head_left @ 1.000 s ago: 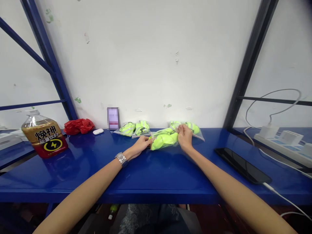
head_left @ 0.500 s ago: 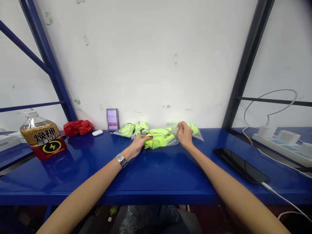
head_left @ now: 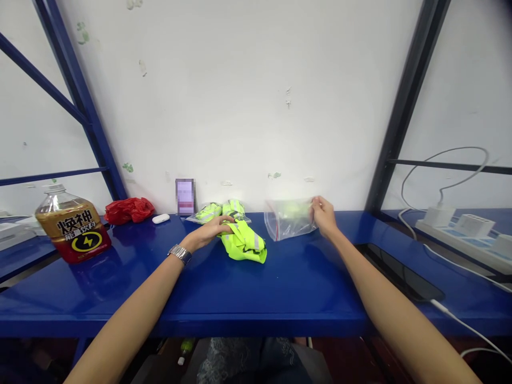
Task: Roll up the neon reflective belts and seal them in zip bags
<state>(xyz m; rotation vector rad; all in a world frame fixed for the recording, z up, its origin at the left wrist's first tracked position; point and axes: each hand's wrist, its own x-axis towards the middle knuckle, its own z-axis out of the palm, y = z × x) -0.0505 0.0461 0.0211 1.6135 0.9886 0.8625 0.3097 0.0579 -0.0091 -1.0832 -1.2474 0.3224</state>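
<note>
While the left hand grips the folded neon-yellow vest at its near-left edge, the garment lies on the blue shelf, fully outside its packaging and just in front of two more bagged vests stacked against the wall. The right hand is closed in a pinch on the right edge of the clear zip bag, which hangs slack with its red-striped mouth toward the vest and appears empty apart from a faint green tint, possibly another packet showing through behind it.

Assessment: the step in hand reads as separating garment from bag. To do it cleanly, the bag should be carried well to the right and laid flat clear of the phone and its charging cable, so neither gets dragged. The vest should be lifted by two corners, not bunched, so the reflective strips unfold without twisting.

Also noted: a drink bottle, a red plastic bag, a white earbud case and a power strip, all well apart from both hands.
</note>
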